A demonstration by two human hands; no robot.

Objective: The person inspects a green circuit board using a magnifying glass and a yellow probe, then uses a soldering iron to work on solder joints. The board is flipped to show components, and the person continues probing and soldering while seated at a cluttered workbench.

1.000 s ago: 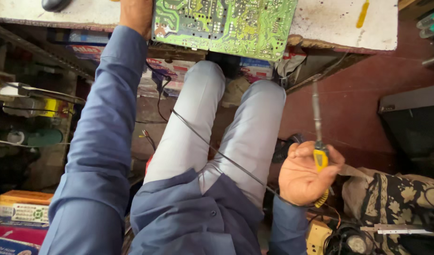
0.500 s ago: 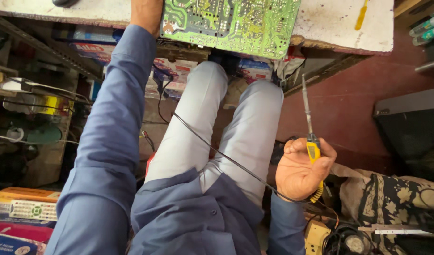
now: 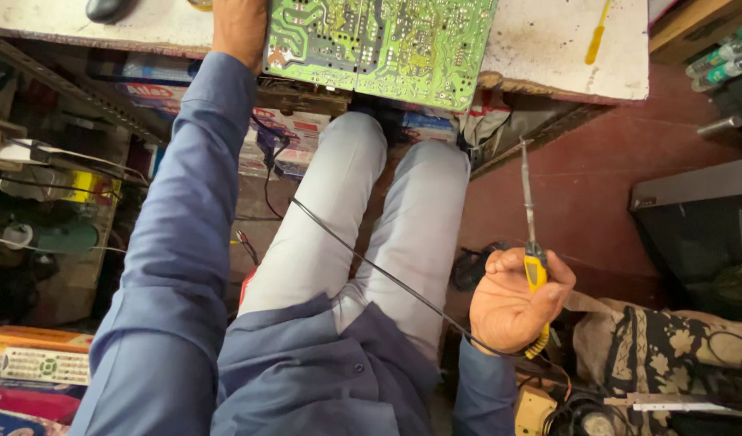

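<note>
Cluttered repair nook, stained white counter (image 3: 564, 56) at top. Right hand (image 3: 512, 311), grip closed round a yellow-handled soldering iron (image 3: 534, 266): light, stiff, best taken by the handle, rod pointing away from the grip. Left hand (image 3: 240, 28), finger state hidden, rests at the edge of a green circuit board (image 3: 379, 44): thin, rigid, fragile, best taken by its edges.

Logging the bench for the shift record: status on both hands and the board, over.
Left hand on green circuit board edge, at table. Right hand grips yellow-handled soldering iron, tip up, clear of board. Black cord crosses lap.

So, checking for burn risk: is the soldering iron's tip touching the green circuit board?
No, the soldering iron in the right hand points upward, clear of the circuit board.
</note>
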